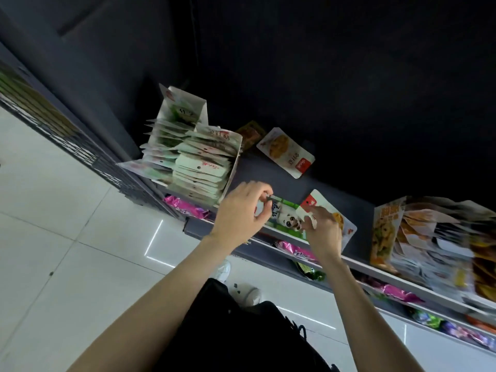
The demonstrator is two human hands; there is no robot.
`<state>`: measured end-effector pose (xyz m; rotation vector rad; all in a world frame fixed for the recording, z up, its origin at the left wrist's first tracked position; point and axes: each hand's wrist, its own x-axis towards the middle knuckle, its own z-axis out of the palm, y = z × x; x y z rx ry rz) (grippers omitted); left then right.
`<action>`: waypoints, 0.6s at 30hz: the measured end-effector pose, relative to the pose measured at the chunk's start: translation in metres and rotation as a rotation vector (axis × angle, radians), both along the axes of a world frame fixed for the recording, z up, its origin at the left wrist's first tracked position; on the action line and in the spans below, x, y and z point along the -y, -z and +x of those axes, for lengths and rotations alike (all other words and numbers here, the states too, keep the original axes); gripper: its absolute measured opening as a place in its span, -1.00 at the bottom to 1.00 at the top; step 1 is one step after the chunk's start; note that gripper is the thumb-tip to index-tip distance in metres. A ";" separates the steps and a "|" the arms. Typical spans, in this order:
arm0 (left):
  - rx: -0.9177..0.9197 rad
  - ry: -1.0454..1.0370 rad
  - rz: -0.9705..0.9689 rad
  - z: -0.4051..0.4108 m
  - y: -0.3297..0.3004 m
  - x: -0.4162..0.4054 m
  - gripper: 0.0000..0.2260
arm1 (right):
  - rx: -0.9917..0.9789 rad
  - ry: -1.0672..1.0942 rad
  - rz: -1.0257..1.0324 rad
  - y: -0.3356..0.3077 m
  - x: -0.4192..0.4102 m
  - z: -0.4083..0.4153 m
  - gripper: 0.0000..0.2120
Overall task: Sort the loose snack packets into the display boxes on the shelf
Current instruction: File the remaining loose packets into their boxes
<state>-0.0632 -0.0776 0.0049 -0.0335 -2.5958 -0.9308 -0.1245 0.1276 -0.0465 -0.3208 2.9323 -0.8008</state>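
The dark shelf (268, 181) runs from centre left down to the lower right of the frame, and its front edge is where trouble would start: anything nudged past it drops to the tiled floor.

At centre left stand two display boxes (188, 157), packed tight with pale packets leaning toward the shelf edge; forcing another in at an angle could tip the front box or spill its stack. At the right edge a third box of orange and yellow packets (418, 237) is blurred, and looks untidy enough to slide if bumped.

Loose packets lie between them. A white one with a yellow snack picture (285, 153) rests flat above centre, a darker small one (251, 134) beside it. A similar white packet (346, 226) lies under the right hand (323, 234), overhanging the front edge, so a careless lift could flick it off.

The green-and-white packet (287, 217) sits at frame centre between both hands. The left hand (241, 210) pinches its top corner with curled fingers (264, 204); the right hand's fingers curl at its other side, apparently gripping it too. A two-handed pull in opposite directions might crease it or make one grip slip.
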 end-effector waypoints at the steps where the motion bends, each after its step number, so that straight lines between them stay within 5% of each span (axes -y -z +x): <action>1: 0.153 0.014 0.053 -0.005 0.012 -0.010 -0.85 | 0.083 0.048 0.072 0.007 -0.017 0.001 -0.73; 4: 0.569 0.010 0.098 -0.030 0.048 -0.041 -0.72 | 0.244 0.032 0.225 0.019 -0.049 -0.003 -0.69; 7: 0.783 -0.056 0.119 -0.056 0.070 -0.073 -0.56 | 0.278 -0.055 0.297 0.025 -0.058 -0.004 -0.69; 11: 0.814 -0.171 0.272 -0.079 0.083 -0.101 -0.59 | 0.207 -0.167 0.277 0.031 -0.062 -0.002 -0.68; 18: 0.645 -0.108 0.246 -0.078 0.064 -0.109 -0.85 | 0.151 -0.028 0.069 0.005 -0.072 -0.011 -0.54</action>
